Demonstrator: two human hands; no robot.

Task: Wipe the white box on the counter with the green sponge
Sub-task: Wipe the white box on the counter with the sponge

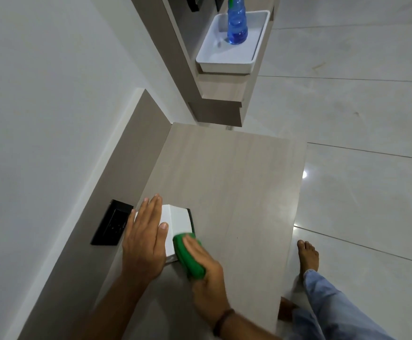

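Head view looked down on a pale wood-grain desk [224, 180] set against a white wall, where a small white rectangular box [173, 223] lay near the wall-side edge, just beside a black socket plate [111, 223]. The box's long axis seemed to run from the person outward along the desk. The left hand [143, 239] lay flat across the box's top and wall side, fingers [151, 207] straight and close together, thumb on the lid, pinning it down rather than gripping. The right hand [205, 268] was nearer the open side of the box and was wrapped around a green oblong sponge [187, 253], fingers curled tight on it. The sponge's front end pressed against the near right corner of the box, so the unwiped surface lay ahead and to the left of it. I judged the next stroke would need to run forward along that long axis. Further off, a blue plastic bottle [236, 23] stood in a white tray [224, 62].
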